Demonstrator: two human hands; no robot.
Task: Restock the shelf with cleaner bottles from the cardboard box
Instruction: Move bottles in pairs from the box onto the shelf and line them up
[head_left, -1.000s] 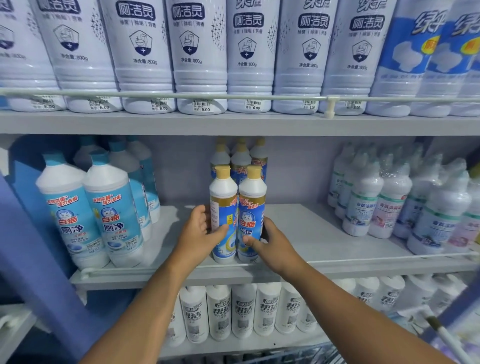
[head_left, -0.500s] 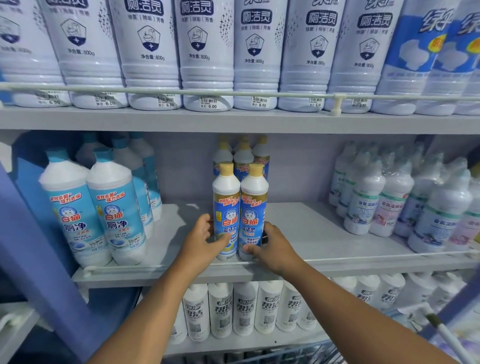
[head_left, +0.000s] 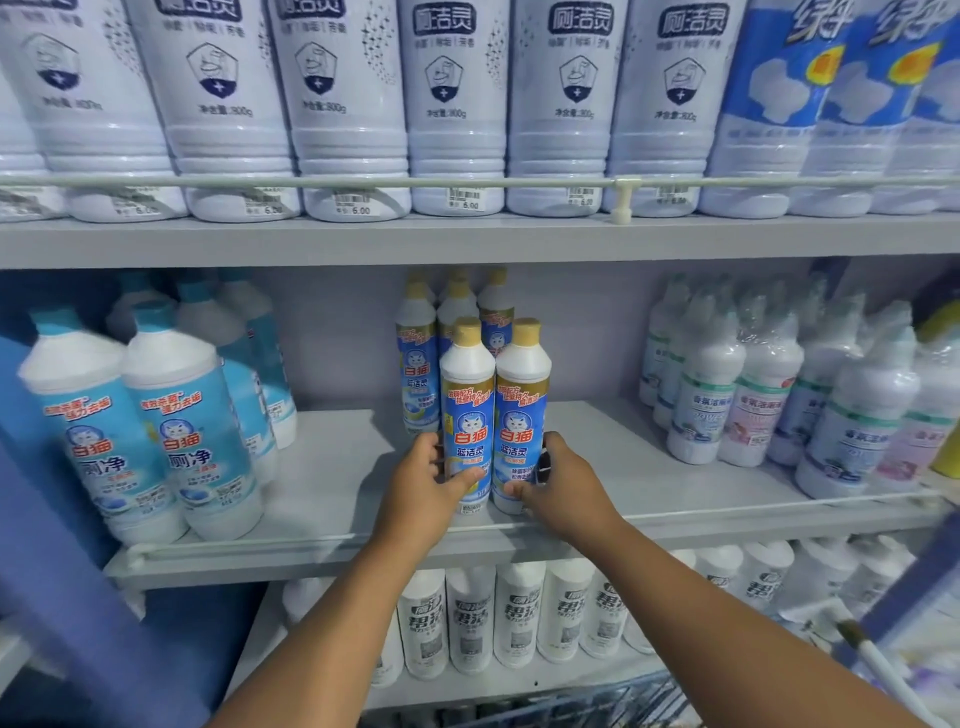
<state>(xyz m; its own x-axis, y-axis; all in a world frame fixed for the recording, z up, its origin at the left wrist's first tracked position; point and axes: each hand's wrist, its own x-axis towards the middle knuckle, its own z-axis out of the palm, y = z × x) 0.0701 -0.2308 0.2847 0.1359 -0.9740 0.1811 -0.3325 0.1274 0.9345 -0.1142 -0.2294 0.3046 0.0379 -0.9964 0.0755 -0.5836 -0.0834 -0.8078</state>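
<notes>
Two slim cleaner bottles with yellow caps stand upright and touching near the front of the middle shelf (head_left: 337, 499) — the left bottle (head_left: 467, 410) and the right bottle (head_left: 522, 410), labels facing out, long axes vertical. The left hand (head_left: 423, 486) wraps the lower body of the left bottle, thumb across its label and fingers (head_left: 427, 447) curled round the far side; the right hand (head_left: 563, 483) grips the right bottle low down in the same way. Each bottle lies directly between its hand's thumb and fingers, so neither hand is nearer than the other. Just behind stands a cluster of matching bottles (head_left: 415, 358), and any push would run straight back toward it. To the left are larger teal-capped bottles (head_left: 192, 431); to the right, shrink-wrapped white bottles (head_left: 753, 395). The cardboard box is not in view — the pair looks nearly placed.
</notes>
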